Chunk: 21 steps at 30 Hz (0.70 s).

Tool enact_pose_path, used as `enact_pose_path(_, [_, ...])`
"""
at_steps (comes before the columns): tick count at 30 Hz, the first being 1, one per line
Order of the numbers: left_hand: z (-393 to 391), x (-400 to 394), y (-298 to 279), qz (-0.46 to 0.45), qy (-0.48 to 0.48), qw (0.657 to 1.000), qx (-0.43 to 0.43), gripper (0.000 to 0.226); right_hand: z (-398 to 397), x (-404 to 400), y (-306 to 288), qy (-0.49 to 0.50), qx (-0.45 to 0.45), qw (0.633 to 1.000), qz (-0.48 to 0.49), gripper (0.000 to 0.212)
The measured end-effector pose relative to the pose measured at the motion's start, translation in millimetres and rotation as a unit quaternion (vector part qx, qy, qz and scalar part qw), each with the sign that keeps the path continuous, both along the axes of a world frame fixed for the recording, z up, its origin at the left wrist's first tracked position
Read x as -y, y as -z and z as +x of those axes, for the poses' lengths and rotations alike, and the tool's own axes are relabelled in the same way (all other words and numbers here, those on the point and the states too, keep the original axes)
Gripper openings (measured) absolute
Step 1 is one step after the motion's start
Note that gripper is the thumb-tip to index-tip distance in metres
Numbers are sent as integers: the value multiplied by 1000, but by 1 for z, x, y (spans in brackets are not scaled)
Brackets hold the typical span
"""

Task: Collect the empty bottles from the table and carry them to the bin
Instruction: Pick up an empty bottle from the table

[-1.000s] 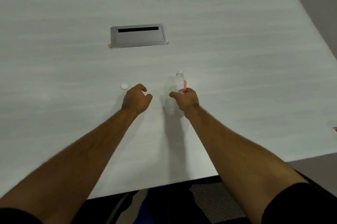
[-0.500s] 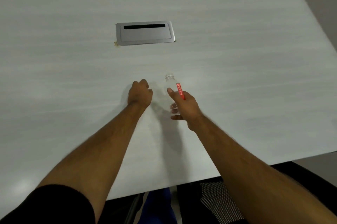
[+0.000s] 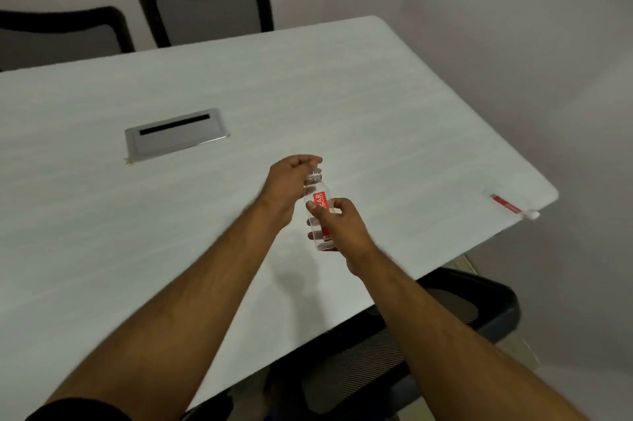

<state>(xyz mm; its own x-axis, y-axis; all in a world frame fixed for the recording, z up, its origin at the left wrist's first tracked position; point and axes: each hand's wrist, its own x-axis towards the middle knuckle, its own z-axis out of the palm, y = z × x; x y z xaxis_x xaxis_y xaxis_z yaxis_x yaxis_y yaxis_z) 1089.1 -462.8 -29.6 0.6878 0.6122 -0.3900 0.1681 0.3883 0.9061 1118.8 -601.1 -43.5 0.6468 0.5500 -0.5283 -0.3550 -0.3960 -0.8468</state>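
A small clear bottle (image 3: 318,201) with a red label is held upright above the white table (image 3: 376,105). My right hand (image 3: 340,230) is wrapped around its lower body. My left hand (image 3: 287,182) has its fingers pinched together right at the bottle's mouth, and whatever they pinch is hidden; the small white cap no longer lies on the table. A second clear bottle (image 3: 508,206) with a red label and white cap lies on its side at the table's right corner, close to the edge.
A silver cable hatch (image 3: 176,133) is set flush in the table to the left. Two dark chairs (image 3: 205,6) stand at the far side by the wall. Another dark mesh chair (image 3: 462,311) is tucked under the near right edge.
My left hand closed over the white cap on the table, then rose to the bottle's mouth. My right hand lifted the bottle off the table. My view swung up and right.
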Motion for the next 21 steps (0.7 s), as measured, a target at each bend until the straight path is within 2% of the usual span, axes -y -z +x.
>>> enact_pose_path(5, [41, 73, -24, -8, 14, 999, 28, 16, 37, 68, -17, 68, 60, 995, 29, 55])
enact_pose_path(7, [58, 103, -34, 2, -13, 1000, 12, 12, 53, 95, -21, 56, 155, 986, -19, 54])
enact_pose_path(10, [84, 151, -50, 21, -101, 995, -10, 10, 73, 130, -31, 29, 336, 930, -144, 53])
enact_pose_path(13, [116, 197, -59, 34, -158, 987, -5, 11, 95, 162, -41, 36, 441, 882, -163, 53])
enact_pose_path(17, [157, 248, -59, 41, -195, 980, -6, 11, 132, 209, -44, 27, 477, 860, -183, 53])
enact_pose_path(21, [186, 290, -60, -4, -151, 989, 6, 9, 168, 254, -38, 38, 486, 848, -210, 56])
